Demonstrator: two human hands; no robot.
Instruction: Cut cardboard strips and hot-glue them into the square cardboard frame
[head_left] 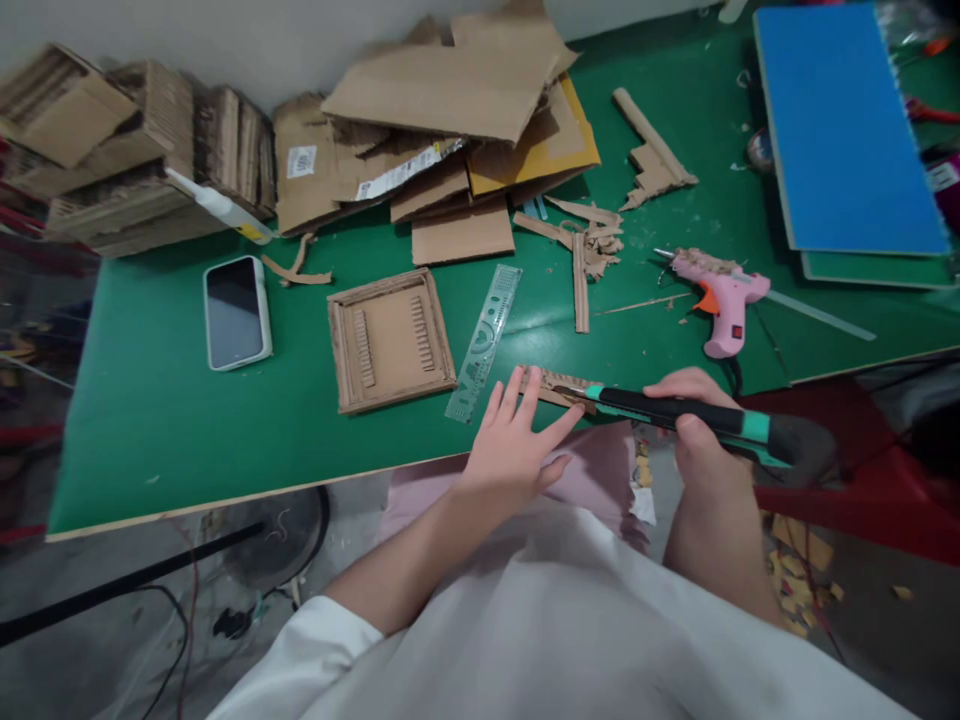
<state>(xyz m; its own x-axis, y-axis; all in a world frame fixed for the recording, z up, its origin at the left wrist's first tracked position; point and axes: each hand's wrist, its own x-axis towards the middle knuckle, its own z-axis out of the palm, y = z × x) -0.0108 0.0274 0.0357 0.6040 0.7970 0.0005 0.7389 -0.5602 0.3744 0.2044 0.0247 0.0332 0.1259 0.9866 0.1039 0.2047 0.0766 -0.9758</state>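
Observation:
Near the table's front edge lies a small cardboard strip (559, 385). My left hand (517, 435) presses on it with spread fingers. My right hand (701, 420) is wrapped round a black and teal utility knife (675, 408), whose blade end rests at the strip, close to my left fingertips. A clear green ruler (484, 345) lies just left of the strip. Further left is a square cardboard tray (391, 340) with two ridged strips inside. Cardboard scraps (581, 270) lie beyond my hands.
A pink glue gun (724, 295) lies at the right, below a blue board (851, 130). A phone (237, 312) and glue bottle (225, 208) are at the left. Cardboard sheets (442, 85) and stacked cardboard blocks (150, 150) line the wall. A red chair (862, 450) stands at the right.

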